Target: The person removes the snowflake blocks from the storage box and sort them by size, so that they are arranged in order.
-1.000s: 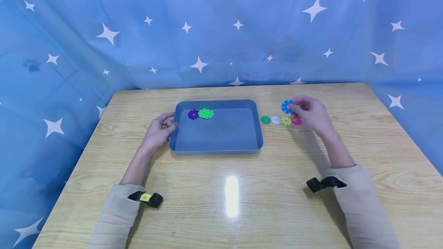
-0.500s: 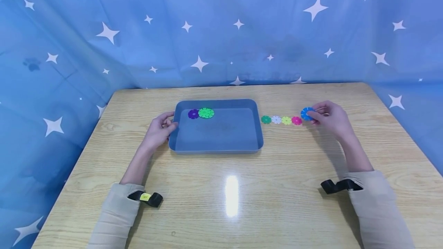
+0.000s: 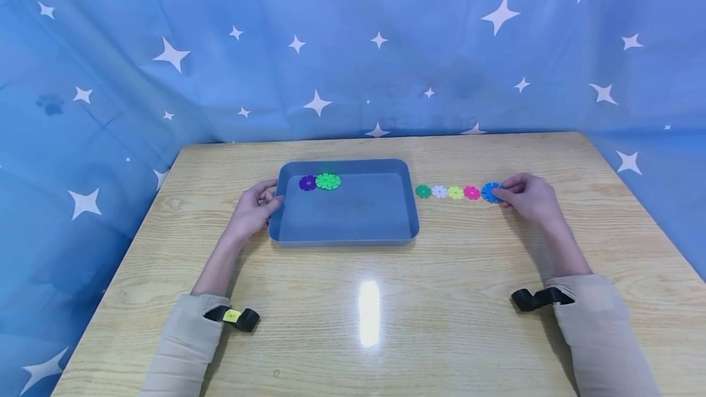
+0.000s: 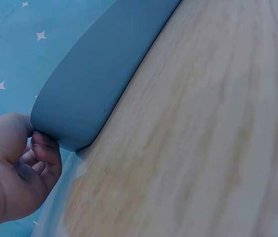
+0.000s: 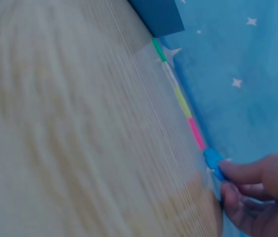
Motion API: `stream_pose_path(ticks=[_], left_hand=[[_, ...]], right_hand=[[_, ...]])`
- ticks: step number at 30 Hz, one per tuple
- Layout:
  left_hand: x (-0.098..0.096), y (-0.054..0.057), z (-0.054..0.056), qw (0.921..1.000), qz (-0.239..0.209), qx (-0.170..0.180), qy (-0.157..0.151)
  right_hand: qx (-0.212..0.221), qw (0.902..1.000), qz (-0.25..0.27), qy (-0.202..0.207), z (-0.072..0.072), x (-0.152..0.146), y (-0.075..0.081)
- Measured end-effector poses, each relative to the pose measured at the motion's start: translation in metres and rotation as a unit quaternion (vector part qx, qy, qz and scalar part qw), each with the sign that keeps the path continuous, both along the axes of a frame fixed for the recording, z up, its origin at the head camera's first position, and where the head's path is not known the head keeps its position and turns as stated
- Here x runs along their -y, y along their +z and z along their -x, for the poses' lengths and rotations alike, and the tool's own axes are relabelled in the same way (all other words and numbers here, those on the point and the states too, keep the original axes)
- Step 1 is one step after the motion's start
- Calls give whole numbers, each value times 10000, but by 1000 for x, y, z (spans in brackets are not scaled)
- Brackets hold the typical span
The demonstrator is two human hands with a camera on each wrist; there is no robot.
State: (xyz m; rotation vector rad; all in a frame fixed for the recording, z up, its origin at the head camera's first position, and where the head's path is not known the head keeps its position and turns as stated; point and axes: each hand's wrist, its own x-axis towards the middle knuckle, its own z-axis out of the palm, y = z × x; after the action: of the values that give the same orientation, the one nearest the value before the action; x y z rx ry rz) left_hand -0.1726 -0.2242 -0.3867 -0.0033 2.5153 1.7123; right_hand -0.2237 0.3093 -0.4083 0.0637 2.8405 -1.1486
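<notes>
My right hand (image 3: 531, 198) pinches a blue notched plastic disc (image 3: 490, 192) at the right end of a row on the table. In the right wrist view the blue disc (image 5: 213, 162) tilts slightly, close beside the pink one, between thumb and fingers. The row runs leftward through a pink disc (image 3: 472, 192), a yellow-green disc (image 3: 455, 193), a white disc (image 3: 439, 191) and a green disc (image 3: 423, 191). With thumb and curled fingers my left hand (image 3: 250, 213) grips the left wall of a blue-grey tray (image 3: 344, 242). Inside it lie a purple disc (image 3: 307, 183) and bright green discs (image 3: 328, 181), overlapping.
A wooden table (image 3: 353, 311) carries everything, and the tray's right wall stands just left of the green disc. Behind the table hangs a blue curtain (image 3: 353, 48) with white stars. Black straps circle both sleeves.
My right hand has carried the blue disc rightward from above the row and lowered it beside the pink disc, uncovering the pink one. The left hand keeps its grip on the tray.
</notes>
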Motion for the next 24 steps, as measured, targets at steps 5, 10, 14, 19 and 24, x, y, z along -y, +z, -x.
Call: stream_pose_path(ticks=[5,10,14,19,24], left_hand=[[0,-2,0,10000,-19,-49,-1],[1,-1,0,10000,-63,-54,-18],[1,0,-1,9999,-89,-55,-10],[0,0,-1,10000,-68,-53,-3],[0,0,-1,10000,-81,-38,5]], right_hand=[[-27,9997,-248,-60,-1,2,-1],[-13,9997,-217,-92,-1,3,-2],[-29,9997,-214,-109,-1,3,-3],[-8,9998,-161,-129,1,2,-4],[19,9999,-79,-139,2,1,-6]])
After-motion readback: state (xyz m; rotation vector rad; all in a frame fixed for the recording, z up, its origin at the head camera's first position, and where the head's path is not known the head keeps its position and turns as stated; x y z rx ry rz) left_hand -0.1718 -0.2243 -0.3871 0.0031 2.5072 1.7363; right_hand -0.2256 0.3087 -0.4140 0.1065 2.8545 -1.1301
